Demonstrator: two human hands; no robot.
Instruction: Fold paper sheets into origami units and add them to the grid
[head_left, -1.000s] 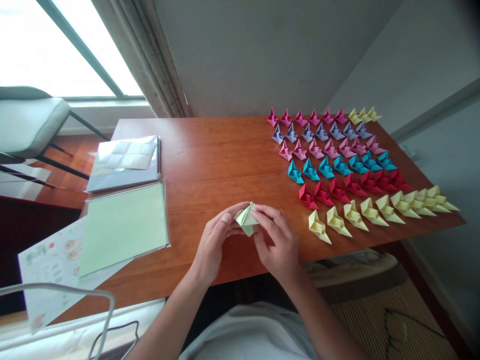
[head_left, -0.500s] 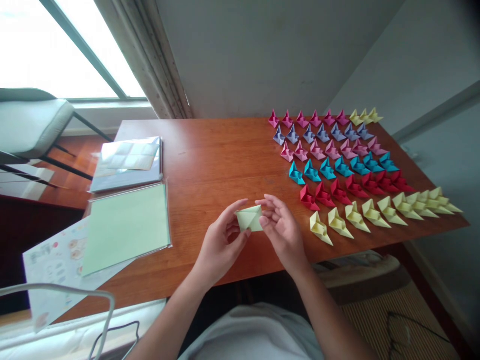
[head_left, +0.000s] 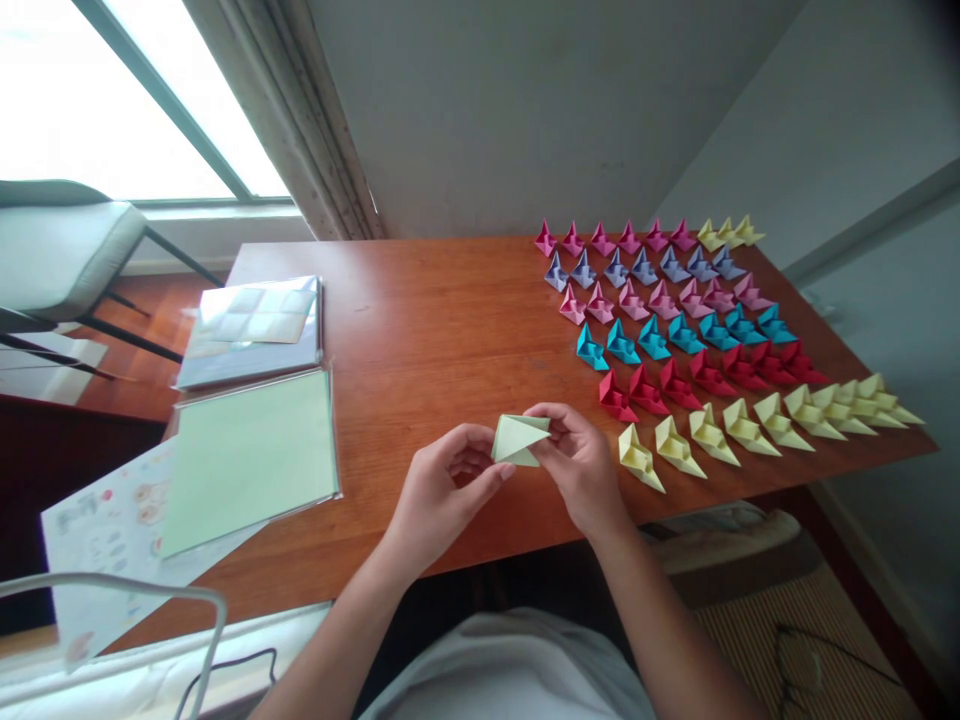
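Observation:
A small pale green folded paper (head_left: 517, 438) is held above the front part of the table, with a triangular flap facing up. My right hand (head_left: 577, 460) pinches its right end between thumb and fingers. On the other side, my left hand (head_left: 450, 482) has its thumb at the paper's lower left edge and its curled fingers behind the left edge. Just right of my right hand begins a row of pale yellow folded paper boats (head_left: 637, 458).
Rows of red (head_left: 616, 398), blue (head_left: 591, 347), pink and purple paper boats cover the table's right side. At left lie a pack of light green paper (head_left: 251, 460), another plastic-wrapped pack (head_left: 255, 350) and a printed sheet (head_left: 97, 545). A chair (head_left: 67, 240) stands by the window.
The folded paper has shifted right and been turned, so a pointed triangular flap now shows. My right hand's fingers have closed on its right end.

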